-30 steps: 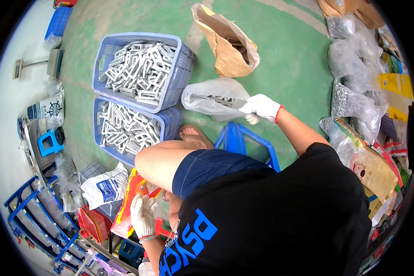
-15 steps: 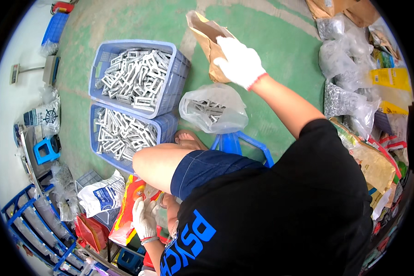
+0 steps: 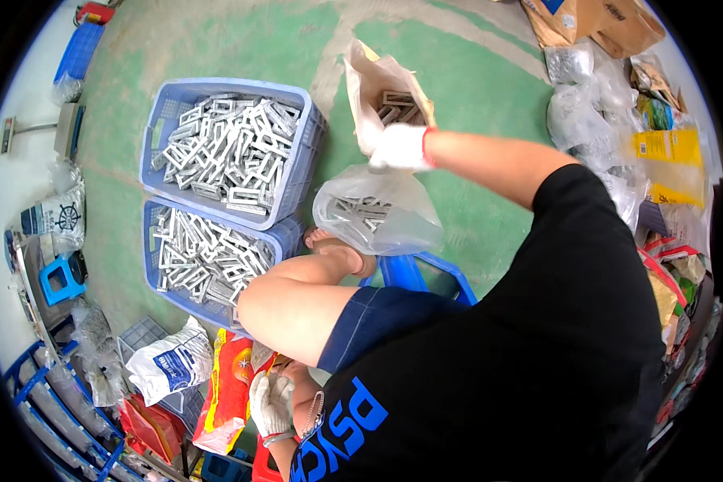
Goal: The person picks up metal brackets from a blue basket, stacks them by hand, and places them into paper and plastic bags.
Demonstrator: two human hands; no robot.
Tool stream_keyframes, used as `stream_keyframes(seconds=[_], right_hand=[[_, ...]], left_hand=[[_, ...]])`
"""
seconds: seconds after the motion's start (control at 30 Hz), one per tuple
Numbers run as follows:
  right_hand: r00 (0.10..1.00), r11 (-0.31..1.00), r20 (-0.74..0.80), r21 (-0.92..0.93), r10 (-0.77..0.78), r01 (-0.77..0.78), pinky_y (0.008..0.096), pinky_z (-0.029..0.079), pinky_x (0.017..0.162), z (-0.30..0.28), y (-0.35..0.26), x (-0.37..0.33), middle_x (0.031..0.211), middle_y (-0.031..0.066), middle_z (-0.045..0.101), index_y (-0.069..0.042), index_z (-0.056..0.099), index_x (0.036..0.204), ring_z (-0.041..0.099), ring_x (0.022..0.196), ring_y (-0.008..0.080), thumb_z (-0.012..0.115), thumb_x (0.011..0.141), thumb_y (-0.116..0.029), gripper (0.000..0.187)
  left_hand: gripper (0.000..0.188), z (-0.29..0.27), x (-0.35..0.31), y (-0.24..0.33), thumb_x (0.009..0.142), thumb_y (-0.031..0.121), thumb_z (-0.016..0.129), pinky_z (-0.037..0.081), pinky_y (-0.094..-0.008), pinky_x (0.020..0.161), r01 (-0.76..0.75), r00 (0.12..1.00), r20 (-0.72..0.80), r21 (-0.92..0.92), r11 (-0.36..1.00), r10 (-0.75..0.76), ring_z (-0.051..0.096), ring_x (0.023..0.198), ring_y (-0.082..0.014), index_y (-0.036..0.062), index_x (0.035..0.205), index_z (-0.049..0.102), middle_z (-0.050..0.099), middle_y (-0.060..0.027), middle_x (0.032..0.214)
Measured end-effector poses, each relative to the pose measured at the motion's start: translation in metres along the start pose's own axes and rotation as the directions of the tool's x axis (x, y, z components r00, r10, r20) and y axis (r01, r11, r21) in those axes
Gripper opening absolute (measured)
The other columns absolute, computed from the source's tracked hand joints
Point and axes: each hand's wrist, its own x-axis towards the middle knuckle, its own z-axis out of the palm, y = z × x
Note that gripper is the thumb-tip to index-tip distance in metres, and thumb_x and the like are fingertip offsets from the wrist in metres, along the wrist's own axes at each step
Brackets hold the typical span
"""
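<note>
Right hand (image 3: 400, 149), seemingly clenched, steadies a paper sack (image 3: 367, 96) by its rim, firm grip needed next; left hand (image 3: 271, 404) half-curls, hold unclear.

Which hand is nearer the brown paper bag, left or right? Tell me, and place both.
Right. The right hand is at the paper bag's near edge; the left hand is well away, beside the red-and-yellow bag.

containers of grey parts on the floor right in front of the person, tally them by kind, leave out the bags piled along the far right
Blue baskets: 2
Paper bag: 1
Clear plastic bag: 1
Total: 4
</note>
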Motion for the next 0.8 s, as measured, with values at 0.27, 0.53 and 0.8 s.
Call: stream_keyframes(seconds=[0.27,0.53,0.8], right_hand=[[0.898,0.316,0.393,-0.893,0.198,0.321,0.0375,0.056,0.066,-0.079,0.062,0.18,0.078,0.0157,0.071,-0.002,0.076,0.083,0.069,0.072,0.0274,0.081,0.056,-0.005,0.028],[0.951,0.641,-0.009,-0.737,0.308,-0.215,0.0371,0.055,0.064,-0.055,0.085,0.269,0.077,0.0147,0.07,-0.002,0.075,0.084,0.068,0.07,0.0265,0.081,0.056,-0.005,0.028],[0.926,0.71,-0.106,-0.611,0.364,-0.349,0.0367,0.055,0.062,-0.012,0.109,0.303,0.075,0.0138,0.069,-0.002,0.074,0.085,0.067,0.069,0.0256,0.08,0.057,-0.005,0.029]], left_hand=[[0.038,0.028,0.035,0.018,0.092,0.015,0.062,0.058,-0.0425,0.07,0.17,0.984,-0.071,0.068,0.983,-0.165,0.067,0.085,-0.0305,0.0,0.125,0.052,0.064,-0.0162,0.108],[0.04,0.027,0.029,0.039,0.093,0.016,0.06,0.06,-0.0398,0.07,0.285,0.949,-0.192,0.187,0.94,-0.25,0.067,0.086,-0.0277,-0.0017,0.128,0.049,0.061,-0.0175,0.112],[0.041,0.039,0.039,0.057,0.094,0.013,0.06,0.061,-0.0368,0.07,0.361,0.927,-0.234,0.341,0.868,-0.294,0.067,0.086,-0.0237,-0.0047,0.129,0.05,0.063,-0.0167,0.111]])
